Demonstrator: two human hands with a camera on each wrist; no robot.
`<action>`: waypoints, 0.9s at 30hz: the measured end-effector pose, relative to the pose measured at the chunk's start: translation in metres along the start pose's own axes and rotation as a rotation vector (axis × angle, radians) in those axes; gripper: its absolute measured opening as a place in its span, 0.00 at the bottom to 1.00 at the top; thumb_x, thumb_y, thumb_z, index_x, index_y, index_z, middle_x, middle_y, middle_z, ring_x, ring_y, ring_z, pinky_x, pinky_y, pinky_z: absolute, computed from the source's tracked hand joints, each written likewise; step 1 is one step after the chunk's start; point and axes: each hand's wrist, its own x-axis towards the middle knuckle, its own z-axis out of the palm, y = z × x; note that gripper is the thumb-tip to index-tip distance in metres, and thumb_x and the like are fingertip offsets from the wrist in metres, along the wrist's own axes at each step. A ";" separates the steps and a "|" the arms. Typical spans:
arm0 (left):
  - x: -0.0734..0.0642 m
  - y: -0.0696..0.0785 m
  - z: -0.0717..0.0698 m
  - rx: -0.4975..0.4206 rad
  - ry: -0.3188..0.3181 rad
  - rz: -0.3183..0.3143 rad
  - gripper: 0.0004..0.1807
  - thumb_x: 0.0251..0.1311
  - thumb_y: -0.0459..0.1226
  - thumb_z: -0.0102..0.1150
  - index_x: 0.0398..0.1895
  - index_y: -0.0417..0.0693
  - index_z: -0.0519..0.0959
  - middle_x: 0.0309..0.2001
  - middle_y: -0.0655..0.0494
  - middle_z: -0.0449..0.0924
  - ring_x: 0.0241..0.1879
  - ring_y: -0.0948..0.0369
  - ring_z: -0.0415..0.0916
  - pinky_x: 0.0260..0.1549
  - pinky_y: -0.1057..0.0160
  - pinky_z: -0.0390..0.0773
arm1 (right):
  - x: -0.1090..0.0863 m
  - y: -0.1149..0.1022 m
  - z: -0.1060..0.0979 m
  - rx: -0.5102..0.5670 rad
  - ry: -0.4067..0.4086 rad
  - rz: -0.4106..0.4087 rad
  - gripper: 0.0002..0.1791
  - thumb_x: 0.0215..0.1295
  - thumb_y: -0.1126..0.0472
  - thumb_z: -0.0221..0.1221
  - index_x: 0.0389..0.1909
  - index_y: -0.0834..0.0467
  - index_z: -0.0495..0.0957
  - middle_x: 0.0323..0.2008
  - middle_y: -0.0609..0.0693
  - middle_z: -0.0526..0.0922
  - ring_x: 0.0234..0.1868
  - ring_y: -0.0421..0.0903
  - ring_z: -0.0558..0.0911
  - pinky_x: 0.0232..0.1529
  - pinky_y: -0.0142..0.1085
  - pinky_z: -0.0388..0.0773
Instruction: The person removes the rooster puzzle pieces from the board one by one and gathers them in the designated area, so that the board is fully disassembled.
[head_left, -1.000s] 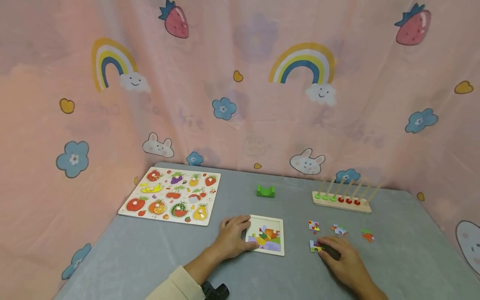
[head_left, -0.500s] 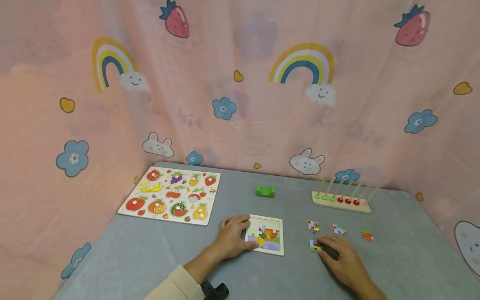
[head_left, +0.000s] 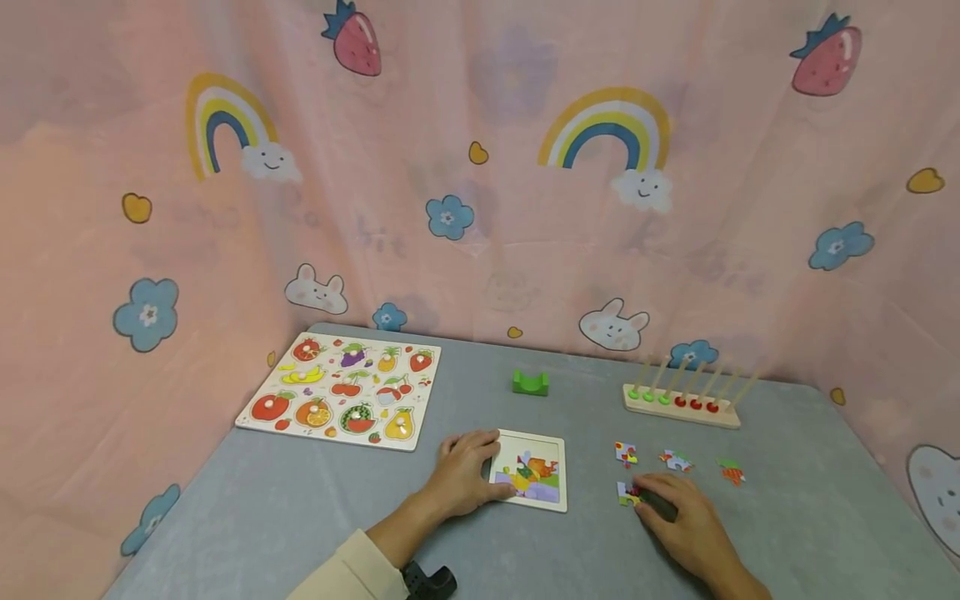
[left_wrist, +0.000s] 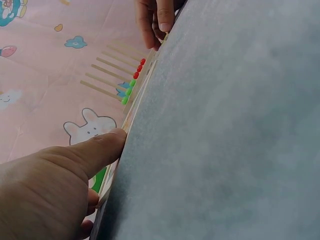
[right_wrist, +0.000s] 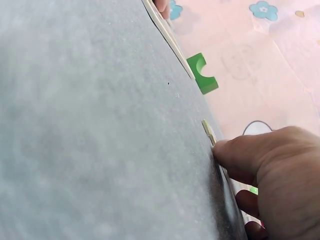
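My left hand (head_left: 467, 475) holds the small wooden jigsaw tray (head_left: 563, 475) by its left side, thumb over the front corner and fingers at the far edge. Inside the tray sits a partly filled picture in yellow, orange, green and purple. To the right, my right hand (head_left: 686, 517) pinches a jigsaw piece (head_left: 624, 494) lying flat on the table; its fingertips cover the piece's right part. The right wrist view shows the thumb against the piece's edge (right_wrist: 207, 129). Just beyond lie three loose pieces: one red and yellow (head_left: 626, 452), one pale blue (head_left: 677, 460) and one orange and green (head_left: 731, 472).
A fruit peg puzzle board (head_left: 337, 408) lies at the table's left. Toward the back stand a green notched block (head_left: 531, 383) and, farther right, a wooden counting rack (head_left: 682, 407) with upright sticks and green and red beads. A patterned pink curtain (head_left: 480, 275) hangs behind the grey table.
The right hand and its jigsaw piece have shifted very slightly left. The left hand stays on the tray, and the loose pieces lie as before.
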 end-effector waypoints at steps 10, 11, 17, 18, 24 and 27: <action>0.000 0.001 0.000 0.000 0.001 0.003 0.37 0.46 0.53 0.74 0.58 0.42 0.78 0.63 0.52 0.71 0.63 0.55 0.64 0.57 0.44 0.55 | 0.011 -0.014 -0.017 0.108 0.043 -0.002 0.21 0.49 0.65 0.73 0.47 0.61 0.83 0.45 0.52 0.82 0.42 0.50 0.79 0.45 0.26 0.71; 0.000 0.001 0.000 0.000 0.002 0.001 0.37 0.46 0.53 0.74 0.58 0.42 0.78 0.63 0.52 0.71 0.63 0.55 0.64 0.57 0.44 0.55 | 0.014 -0.018 -0.021 0.105 0.037 0.002 0.21 0.50 0.64 0.72 0.48 0.61 0.83 0.45 0.52 0.82 0.41 0.50 0.79 0.42 0.31 0.74; 0.000 0.001 0.000 0.002 0.006 0.003 0.37 0.46 0.52 0.74 0.58 0.42 0.78 0.63 0.52 0.71 0.63 0.54 0.64 0.57 0.44 0.55 | 0.033 -0.048 -0.038 0.118 0.009 0.037 0.21 0.56 0.60 0.70 0.52 0.58 0.81 0.47 0.46 0.80 0.43 0.48 0.78 0.41 0.47 0.75; 0.000 0.001 0.000 0.000 0.007 0.004 0.37 0.46 0.52 0.74 0.58 0.42 0.78 0.63 0.52 0.71 0.63 0.54 0.64 0.57 0.44 0.55 | 0.036 -0.053 -0.039 0.123 0.011 0.035 0.21 0.57 0.59 0.69 0.52 0.57 0.81 0.48 0.46 0.80 0.45 0.47 0.77 0.42 0.46 0.74; 0.000 0.001 0.000 -0.006 0.007 0.001 0.37 0.46 0.52 0.74 0.58 0.42 0.78 0.63 0.52 0.71 0.63 0.54 0.64 0.57 0.44 0.55 | 0.048 -0.076 -0.041 0.239 0.066 -0.041 0.24 0.54 0.66 0.70 0.53 0.58 0.80 0.51 0.47 0.79 0.50 0.42 0.75 0.49 0.27 0.66; 0.000 0.001 0.000 -0.011 0.007 0.001 0.37 0.46 0.52 0.73 0.58 0.42 0.78 0.63 0.52 0.71 0.63 0.54 0.64 0.57 0.43 0.55 | 0.054 -0.085 -0.038 0.266 0.081 -0.067 0.24 0.53 0.67 0.70 0.54 0.59 0.80 0.52 0.47 0.79 0.51 0.41 0.75 0.50 0.26 0.66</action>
